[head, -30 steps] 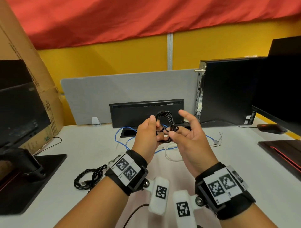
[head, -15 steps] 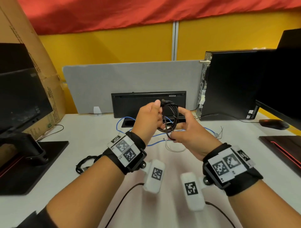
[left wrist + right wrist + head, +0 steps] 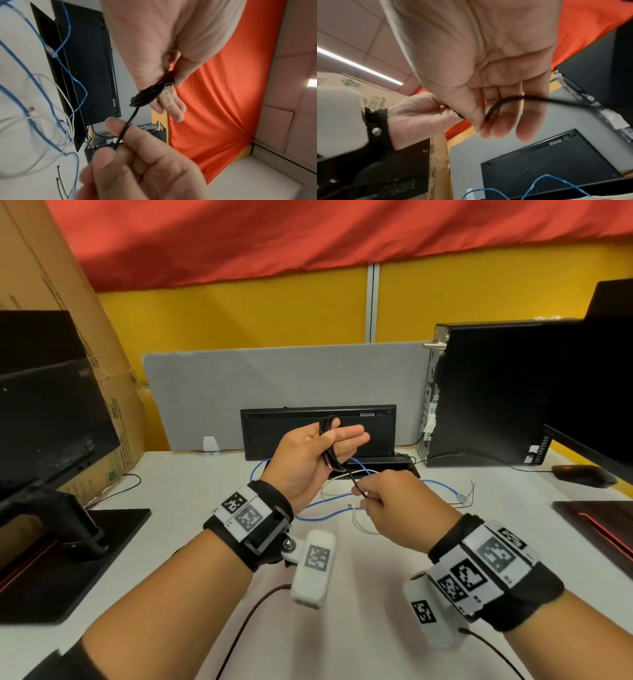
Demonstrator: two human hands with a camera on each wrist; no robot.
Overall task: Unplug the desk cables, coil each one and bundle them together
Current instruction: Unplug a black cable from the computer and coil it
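A small coil of black cable (image 3: 330, 446) hangs in my left hand (image 3: 337, 440), raised in front of the keyboard. The thumb clamps the coil (image 3: 147, 97) against the fingers, which point right and lie nearly straight. One loose strand runs down from the coil to my right hand (image 3: 364, 498), lower and nearer to me, which pinches it between thumb and fingers (image 3: 500, 125). On the white desk under both hands lie a blue cable (image 3: 318, 508) and a thin white cable (image 3: 358, 522), both in loose loops.
A black keyboard (image 3: 376, 433) stands on edge against the grey divider (image 3: 274, 392). A PC tower (image 3: 486, 392) is at the right, with a mouse (image 3: 582, 475) beside it. A monitor (image 3: 51, 412) on its stand and a cardboard box (image 3: 68, 302) fill the left.
The right hand let go of the coil and dropped down towards me, drawing one strand out. The left hand turned palm up, its fingers straightened, keeping the coil under the thumb.
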